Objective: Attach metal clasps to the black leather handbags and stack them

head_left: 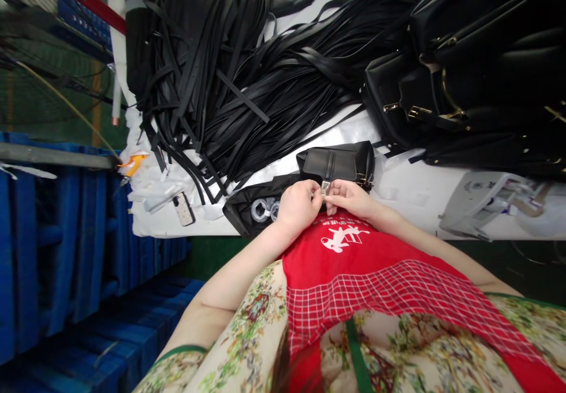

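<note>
A small black bag [332,164] lies at the table's front edge, close against my body, with a strap running down its middle. At the lower end of that strap shows a silver metal buckle [326,187]. My right hand [351,197] pinches the buckle from the right side. Close beside it, my left hand [299,203] is closed in a pinch, its fingertips meeting at the buckle's left; what lies between them is too small to make out. Black material [247,201] with clear-wrapped rolls [260,210] sits left of the bag, partly hidden behind my left hand.
Long black straps [274,86] cover much of the white table [398,195]. Several black bags with gold zips [442,80] are piled on the right, above a plastic packet [477,201]. A phone [183,209] and a yellow-handled tool [132,164] lie left. Blue crates [66,245] stand beside the table.
</note>
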A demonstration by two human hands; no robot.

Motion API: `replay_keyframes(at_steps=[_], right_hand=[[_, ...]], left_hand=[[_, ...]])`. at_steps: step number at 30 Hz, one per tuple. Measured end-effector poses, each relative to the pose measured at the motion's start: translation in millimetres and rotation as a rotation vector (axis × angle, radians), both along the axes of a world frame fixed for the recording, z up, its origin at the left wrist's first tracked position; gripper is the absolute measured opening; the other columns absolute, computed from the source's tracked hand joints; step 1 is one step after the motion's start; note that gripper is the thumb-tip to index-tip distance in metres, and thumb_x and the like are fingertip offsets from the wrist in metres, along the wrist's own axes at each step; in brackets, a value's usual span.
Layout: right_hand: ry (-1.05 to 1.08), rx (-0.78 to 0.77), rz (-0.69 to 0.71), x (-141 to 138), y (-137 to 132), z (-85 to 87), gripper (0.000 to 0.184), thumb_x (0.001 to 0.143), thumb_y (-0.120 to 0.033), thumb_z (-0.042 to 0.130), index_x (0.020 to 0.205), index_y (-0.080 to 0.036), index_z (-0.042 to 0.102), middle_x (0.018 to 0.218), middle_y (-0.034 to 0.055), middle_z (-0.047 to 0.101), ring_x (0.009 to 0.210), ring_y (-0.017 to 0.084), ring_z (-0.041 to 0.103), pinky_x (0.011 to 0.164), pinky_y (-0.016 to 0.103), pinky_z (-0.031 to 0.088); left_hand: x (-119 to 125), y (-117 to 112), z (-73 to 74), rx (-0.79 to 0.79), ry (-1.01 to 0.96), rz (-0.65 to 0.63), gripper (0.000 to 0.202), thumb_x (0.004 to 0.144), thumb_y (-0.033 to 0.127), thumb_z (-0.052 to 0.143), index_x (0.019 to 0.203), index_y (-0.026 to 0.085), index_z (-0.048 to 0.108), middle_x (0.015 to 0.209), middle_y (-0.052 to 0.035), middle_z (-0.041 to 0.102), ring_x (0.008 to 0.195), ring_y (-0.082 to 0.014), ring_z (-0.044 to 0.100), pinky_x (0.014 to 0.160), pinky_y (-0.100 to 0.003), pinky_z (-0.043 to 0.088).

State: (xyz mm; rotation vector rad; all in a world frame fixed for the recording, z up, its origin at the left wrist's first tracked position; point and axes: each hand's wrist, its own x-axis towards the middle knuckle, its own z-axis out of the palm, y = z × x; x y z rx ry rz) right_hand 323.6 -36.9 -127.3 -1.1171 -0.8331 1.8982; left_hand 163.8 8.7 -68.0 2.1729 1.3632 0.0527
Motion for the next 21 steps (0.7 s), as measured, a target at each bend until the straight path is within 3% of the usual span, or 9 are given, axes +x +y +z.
replay_keyframes(at_steps=[7, 11, 17, 21], right_hand=[[-0.231, -0.018, -0.002, -5, -3, -2.9, 0.023, 0.078, -0.033, 0.067, 0.079, -0.019, 0.049, 0.062, -0.0001, 0.067, 0.053, 0.015, 0.067, 0.051, 0.025, 0.055], [-0.432, 0.05, 0.037, -8, -2, 3.3, 0.013, 0.078, -0.025, 0.061, 0.075, -0.02, 0.05, 0.063, 0.0005, 0.068, 0.055, 0.017, 0.067, 0.049, 0.024, 0.051], [-0.786, 0.251, 0.036, -12, 4, 8.5, 0.01, 0.072, -0.018, 0.06, 0.068, -0.02, 0.051, 0.066, 0.0008, 0.066, 0.059, 0.014, 0.061, 0.055, 0.024, 0.042], [-0.722, 0.25, 0.029, -13, 3, 2.9, 0.009, 0.074, -0.021, 0.059, 0.07, -0.02, 0.051, 0.067, 0.0012, 0.065, 0.061, 0.015, 0.061, 0.055, 0.025, 0.042]], left_hand=[[4, 3, 9.3, 0.037, 0.196, -0.217, 0.025, 0.092, 0.028, 0.045, 0.084, 0.016, 0.066, 0.081, -0.0103, 0.07, 0.072, -0.0241, 0.067, 0.063, -0.031, 0.048], [13, 3, 14.4, 0.062, 0.33, -0.308, 0.024, 0.091, 0.018, 0.042, 0.087, 0.01, 0.065, 0.078, -0.0139, 0.068, 0.07, -0.0257, 0.067, 0.06, -0.032, 0.049], [27, -4, 10.6, 0.041, 0.418, -0.325, 0.023, 0.086, 0.006, 0.042, 0.093, 0.007, 0.064, 0.084, -0.016, 0.067, 0.074, -0.0254, 0.069, 0.062, -0.031, 0.051], [25, 0, 7.0, 0.077, 0.39, -0.29, 0.023, 0.086, 0.009, 0.042, 0.093, 0.008, 0.064, 0.081, -0.0149, 0.068, 0.072, -0.0254, 0.068, 0.059, -0.031, 0.049]])
